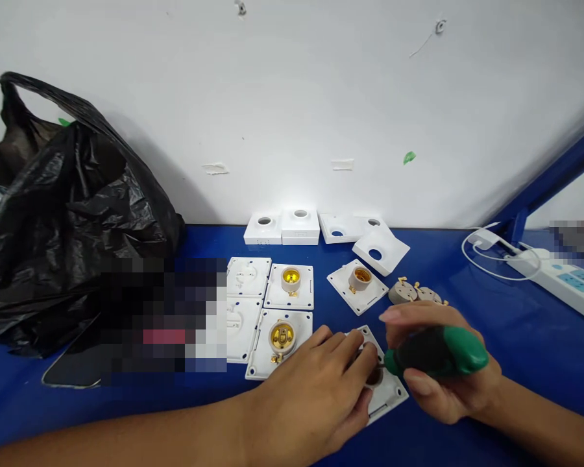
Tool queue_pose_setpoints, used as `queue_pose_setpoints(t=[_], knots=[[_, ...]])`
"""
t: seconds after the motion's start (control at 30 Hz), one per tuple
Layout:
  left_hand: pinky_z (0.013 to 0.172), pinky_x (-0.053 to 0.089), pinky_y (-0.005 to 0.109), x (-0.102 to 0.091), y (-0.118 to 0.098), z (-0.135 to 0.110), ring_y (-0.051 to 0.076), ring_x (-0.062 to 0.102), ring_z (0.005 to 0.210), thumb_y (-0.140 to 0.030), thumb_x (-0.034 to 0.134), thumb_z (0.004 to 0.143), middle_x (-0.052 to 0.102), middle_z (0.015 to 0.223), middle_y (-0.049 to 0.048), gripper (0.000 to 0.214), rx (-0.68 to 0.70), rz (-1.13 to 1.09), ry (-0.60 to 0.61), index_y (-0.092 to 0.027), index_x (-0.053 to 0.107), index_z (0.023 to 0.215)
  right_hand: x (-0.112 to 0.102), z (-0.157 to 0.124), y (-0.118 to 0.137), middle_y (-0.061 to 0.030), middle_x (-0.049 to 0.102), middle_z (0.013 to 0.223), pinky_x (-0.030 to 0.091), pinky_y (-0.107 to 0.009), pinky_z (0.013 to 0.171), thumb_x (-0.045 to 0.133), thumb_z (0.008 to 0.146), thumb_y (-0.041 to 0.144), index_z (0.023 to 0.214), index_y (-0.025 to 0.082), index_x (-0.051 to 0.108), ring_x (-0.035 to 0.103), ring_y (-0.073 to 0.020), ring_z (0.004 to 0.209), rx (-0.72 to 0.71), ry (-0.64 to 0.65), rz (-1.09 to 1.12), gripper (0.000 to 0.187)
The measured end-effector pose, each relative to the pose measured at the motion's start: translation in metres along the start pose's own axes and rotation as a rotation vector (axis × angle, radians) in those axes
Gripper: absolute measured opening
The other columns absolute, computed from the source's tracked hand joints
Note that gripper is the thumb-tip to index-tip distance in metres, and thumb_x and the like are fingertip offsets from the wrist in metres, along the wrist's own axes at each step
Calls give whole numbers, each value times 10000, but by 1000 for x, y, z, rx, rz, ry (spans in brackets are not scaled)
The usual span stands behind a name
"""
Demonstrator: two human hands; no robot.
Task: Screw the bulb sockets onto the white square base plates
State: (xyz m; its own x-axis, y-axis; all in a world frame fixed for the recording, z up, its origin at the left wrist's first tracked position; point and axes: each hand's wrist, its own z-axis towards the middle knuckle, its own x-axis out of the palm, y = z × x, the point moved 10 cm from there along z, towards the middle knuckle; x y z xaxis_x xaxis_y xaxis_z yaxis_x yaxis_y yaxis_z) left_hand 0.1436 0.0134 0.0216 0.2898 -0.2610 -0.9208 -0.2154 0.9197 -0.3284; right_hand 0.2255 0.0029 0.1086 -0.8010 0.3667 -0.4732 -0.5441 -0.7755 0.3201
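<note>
My right hand (448,376) is closed around a screwdriver (438,353) with a black and green handle, its tip pointing left at a white square lamp-holder base (389,392) on the blue table. My left hand (321,389) lies over that base, fingers curled and pressing on it, hiding most of its socket. Just left of my left hand sits another white base with a brass socket (282,340).
More white bases (291,285) and white covers with round holes (282,227) lie further back on the blue table (516,337). Loose socket parts (409,292) sit behind my right hand. A black plastic bag (68,214) fills the left; a power strip (559,279) lies far right.
</note>
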Motion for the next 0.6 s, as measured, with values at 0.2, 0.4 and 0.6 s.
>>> queue_pose_setpoints(t=[0.2, 0.4, 0.6], knots=[[869, 509, 425, -6, -3, 0, 280, 659, 938, -195, 627, 984, 669, 1128, 93, 200, 35, 35, -59, -152, 531, 1154, -10, -14, -3, 33, 615, 713, 510, -225, 390, 764, 888, 192, 1563, 210, 361, 550, -114, 447, -40, -188, 53, 786], [908, 490, 431, -2, 0, 1, 272, 650, 992, -191, 573, 1014, 662, 1169, 94, 201, 5, -19, -17, -161, 509, 1203, -9, -7, 6, 12, 663, 706, 613, -286, 544, 701, 963, 239, 1490, 185, 477, 629, -144, 538, -99, -84, 32, 575], [890, 502, 416, 0, 13, 2, 252, 645, 937, -188, 600, 976, 664, 1097, 54, 182, -135, -158, 52, -202, 517, 1137, -5, 5, 13, 2, 644, 653, 580, -306, 506, 540, 1031, 244, 1532, 165, 445, 636, -170, 530, -112, 32, 13, 516]])
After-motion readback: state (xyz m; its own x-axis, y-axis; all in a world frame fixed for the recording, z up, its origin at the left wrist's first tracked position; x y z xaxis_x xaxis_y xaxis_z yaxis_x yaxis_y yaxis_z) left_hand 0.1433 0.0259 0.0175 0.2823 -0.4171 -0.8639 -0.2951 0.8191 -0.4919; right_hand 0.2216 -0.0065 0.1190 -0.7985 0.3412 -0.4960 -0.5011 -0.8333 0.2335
